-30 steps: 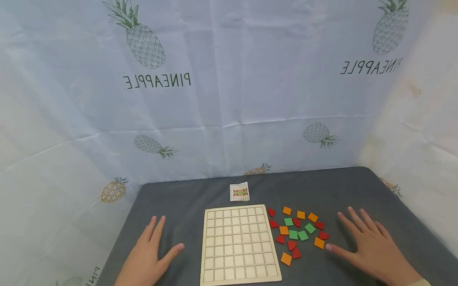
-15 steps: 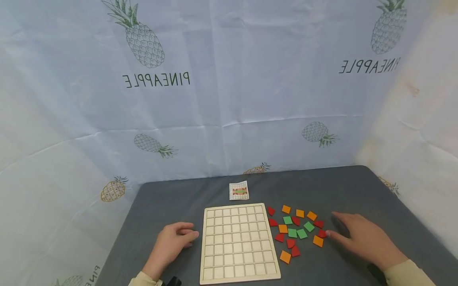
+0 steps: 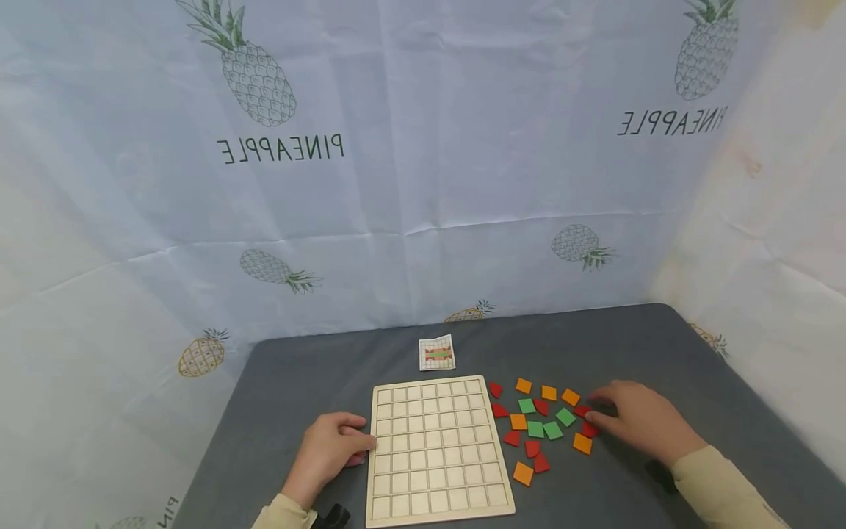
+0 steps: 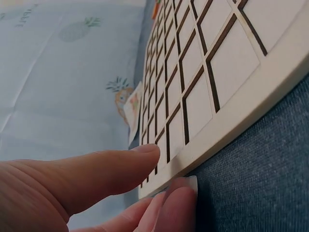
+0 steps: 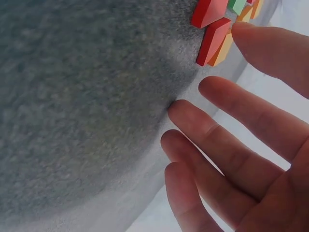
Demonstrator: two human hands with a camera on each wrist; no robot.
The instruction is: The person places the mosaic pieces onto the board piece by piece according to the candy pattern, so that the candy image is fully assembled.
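Note:
In the head view, a pale wooden grid board (image 3: 432, 452) lies on the grey table. My left hand (image 3: 330, 448) is at its left edge, thumb on the rim and curled fingers against the side. The left wrist view shows the thumb (image 4: 125, 164) over the board's border (image 4: 212, 145), fingertips just under it. My right hand (image 3: 644, 419) is at the right end of the scattered pieces, its thumb and fingers spread around a red quarter-round piece (image 3: 582, 411). In the right wrist view a gap separates the thumb (image 5: 270, 46) from the fingers, with red pieces (image 5: 214, 41) beyond.
Right of the board lie several orange squares (image 3: 523, 473), green squares (image 3: 565, 416) and red pieces (image 3: 541, 462). A small pattern card (image 3: 437, 353) with a coloured grid design lies behind the board. Pineapple-print cloth (image 3: 396, 184) hangs around the table.
Both hands were spread flat at the sides. My left hand has curled and come right to the board's edge; my right hand has moved left to the red pieces. The pieces look unmoved.

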